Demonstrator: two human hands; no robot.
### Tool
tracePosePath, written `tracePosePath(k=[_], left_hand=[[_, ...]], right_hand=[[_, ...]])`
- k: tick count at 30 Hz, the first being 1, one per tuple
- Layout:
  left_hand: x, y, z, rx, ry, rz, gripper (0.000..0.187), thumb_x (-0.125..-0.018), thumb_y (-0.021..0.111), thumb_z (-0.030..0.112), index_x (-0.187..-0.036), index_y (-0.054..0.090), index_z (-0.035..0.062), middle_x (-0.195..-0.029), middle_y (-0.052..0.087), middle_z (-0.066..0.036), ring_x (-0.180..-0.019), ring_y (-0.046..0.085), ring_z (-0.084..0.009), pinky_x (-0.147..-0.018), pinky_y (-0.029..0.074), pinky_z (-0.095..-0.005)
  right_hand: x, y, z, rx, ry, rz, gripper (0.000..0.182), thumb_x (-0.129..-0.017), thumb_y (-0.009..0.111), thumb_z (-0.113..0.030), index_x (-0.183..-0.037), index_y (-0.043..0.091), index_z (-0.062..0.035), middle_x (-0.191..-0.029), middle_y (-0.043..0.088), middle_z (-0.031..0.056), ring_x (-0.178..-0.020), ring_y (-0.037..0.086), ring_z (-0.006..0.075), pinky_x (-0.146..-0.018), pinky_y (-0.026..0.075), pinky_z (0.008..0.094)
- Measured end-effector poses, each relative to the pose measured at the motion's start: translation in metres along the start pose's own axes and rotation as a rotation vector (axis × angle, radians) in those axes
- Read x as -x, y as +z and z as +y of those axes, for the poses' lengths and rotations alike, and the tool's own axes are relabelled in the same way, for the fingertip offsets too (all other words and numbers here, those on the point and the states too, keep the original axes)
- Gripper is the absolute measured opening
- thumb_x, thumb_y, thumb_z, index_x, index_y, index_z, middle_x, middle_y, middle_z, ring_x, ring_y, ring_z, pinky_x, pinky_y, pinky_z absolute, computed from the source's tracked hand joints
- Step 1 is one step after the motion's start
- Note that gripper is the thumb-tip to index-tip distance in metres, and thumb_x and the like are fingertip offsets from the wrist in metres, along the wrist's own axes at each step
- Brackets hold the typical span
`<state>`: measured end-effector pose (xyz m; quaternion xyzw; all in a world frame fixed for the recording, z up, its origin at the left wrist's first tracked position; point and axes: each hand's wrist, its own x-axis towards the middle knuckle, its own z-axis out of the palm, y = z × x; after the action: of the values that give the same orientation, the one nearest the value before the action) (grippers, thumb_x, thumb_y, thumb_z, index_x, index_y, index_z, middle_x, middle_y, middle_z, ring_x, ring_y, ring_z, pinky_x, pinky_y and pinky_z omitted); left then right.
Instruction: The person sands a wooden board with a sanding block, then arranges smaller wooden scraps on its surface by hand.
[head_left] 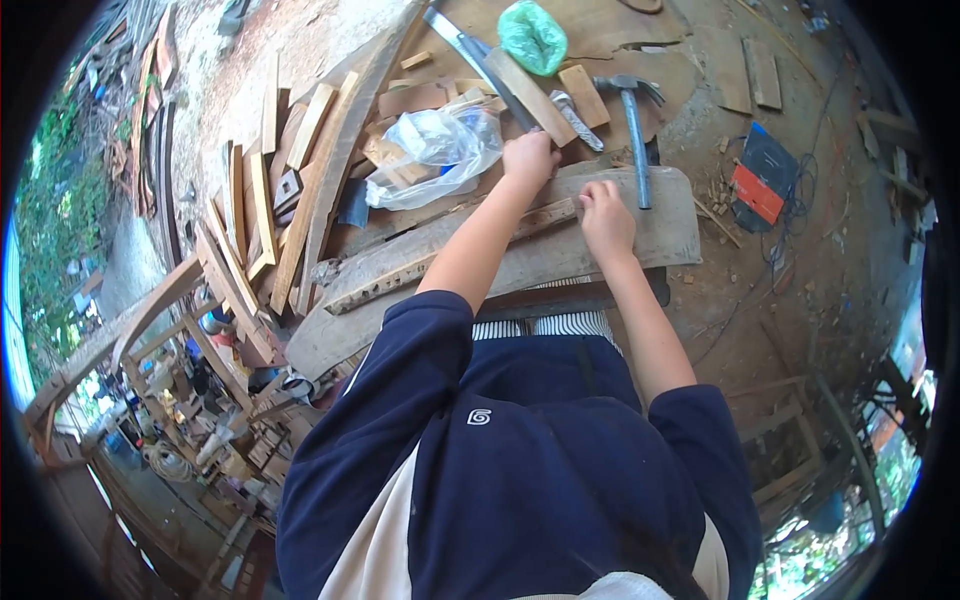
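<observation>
Grey board [665, 232] lies across in front of you, w/ the notched strip [385, 283] resting on it, running from near left to far right; your left forearm crosses above its mid part. Your left grip [530, 160] is at the near ends of a wood block [530, 97] and a dark bar [468, 46], fingers curled; can't tell which it holds, if either. Your right grip [607, 222] is beside the strip's right end, fingers partly bent; can't tell if they pinch it or just touch.

Hammer [637, 150] sits right of both, head far, handle end over the board. Clear bag [430, 140] is on the left, green bag [532, 38] at the far side.

Step now looks like handling/positioning, prob. not striking, as the hammer's out of hand. Next move calls for a steady strip, a sure hold on whatever the left one picks, & fingers clear of edges, esp. b/w wood pcs.
</observation>
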<state>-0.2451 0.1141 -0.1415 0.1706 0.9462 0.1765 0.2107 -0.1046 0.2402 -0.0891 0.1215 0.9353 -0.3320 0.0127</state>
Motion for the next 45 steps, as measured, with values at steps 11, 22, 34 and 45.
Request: tracePosePath(k=[11, 22, 34, 45], left_hand=[[0.048, -0.041, 0.005, 0.532, -0.074, -0.007, 0.025, -0.092, 0.056, 0.025, -0.091, 0.062, 0.0003, -0.095, 0.069, -0.021, -0.091, 0.068, -0.0387, -0.083, 0.054, -0.0492], [0.074, -0.057, 0.009, 0.734, -0.051, 0.278, 0.022, -0.093, 0.057, 0.012, -0.103, 0.052, -0.0063, -0.092, 0.062, -0.027, -0.088, 0.064, -0.0442, -0.079, 0.052, -0.048], [0.105, -0.06, 0.046, 0.418, 0.17, 0.567, 0.019, -0.087, 0.057, 0.006, -0.103, 0.063, -0.0027, -0.099, 0.064, -0.024, -0.1, 0.064, -0.0409, -0.093, 0.051, -0.0426], [0.206, -0.145, -0.009, 0.99, 0.018, 0.472, 0.034, -0.089, 0.068, 0.015, -0.116, 0.056, -0.0034, -0.12, 0.062, -0.031, -0.118, 0.06, -0.0447, -0.101, 0.047, -0.0492]], right_hand=[[-0.026, -0.009, -0.016, -1.467, 0.755, 0.092, 0.006, -0.107, 0.044, -0.008, -0.112, 0.042, -0.0048, -0.133, 0.054, 0.0267, -0.12, 0.06, 0.0382, -0.104, 0.051, 0.0483], [-0.056, 0.05, -0.066, -1.766, 0.912, -0.038, 0.039, -0.104, 0.035, -0.024, -0.122, 0.06, 0.0006, -0.124, 0.065, 0.0152, -0.119, 0.062, 0.0292, -0.103, 0.049, 0.0458], [-0.032, 0.012, -0.097, -1.691, 0.618, -0.08, 0.027, -0.105, 0.044, -0.019, -0.126, 0.051, -0.004, -0.117, 0.063, 0.0155, -0.111, 0.063, 0.029, -0.1, 0.049, 0.0422], [-0.045, 0.053, -0.108, -1.586, 0.859, -0.48, 0.024, -0.098, 0.049, -0.021, -0.093, 0.063, -0.0018, -0.096, 0.069, 0.0174, -0.096, 0.067, 0.0329, -0.092, 0.055, 0.0462]])
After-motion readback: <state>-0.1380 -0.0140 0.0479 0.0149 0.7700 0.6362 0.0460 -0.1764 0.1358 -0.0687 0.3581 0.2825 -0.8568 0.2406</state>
